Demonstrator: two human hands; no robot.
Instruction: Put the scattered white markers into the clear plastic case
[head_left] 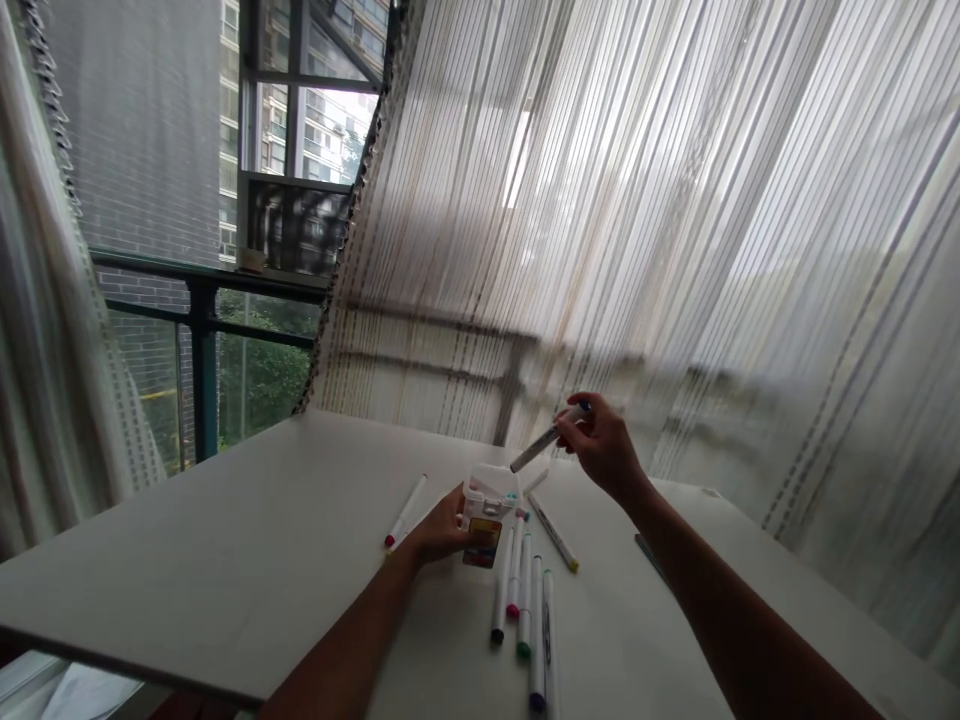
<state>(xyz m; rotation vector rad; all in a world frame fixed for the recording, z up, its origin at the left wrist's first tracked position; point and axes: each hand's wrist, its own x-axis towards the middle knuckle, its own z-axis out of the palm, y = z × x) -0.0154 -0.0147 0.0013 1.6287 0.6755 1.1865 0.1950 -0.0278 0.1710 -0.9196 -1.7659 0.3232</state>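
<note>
My left hand (437, 530) grips the side of a clear plastic marker box (489, 510) that stands upright on the white table (225, 570). My right hand (602, 443) is raised above the table and pinches a white marker (546, 440) with a blue cap, its lower end slanting down to the box's open top. Several white markers (523, 600) with coloured caps lie side by side in front of the box. A yellow-tipped marker (553, 533) lies to the right of the box. A red-tipped marker (406, 510) lies to the left of my left hand.
Sheer striped curtains (675, 220) hang close behind the table's far edge. A window with a dark railing (204, 350) is at the back left. A dark thin object (651, 558) lies by my right forearm. The table's near edge (135, 660) runs at the lower left.
</note>
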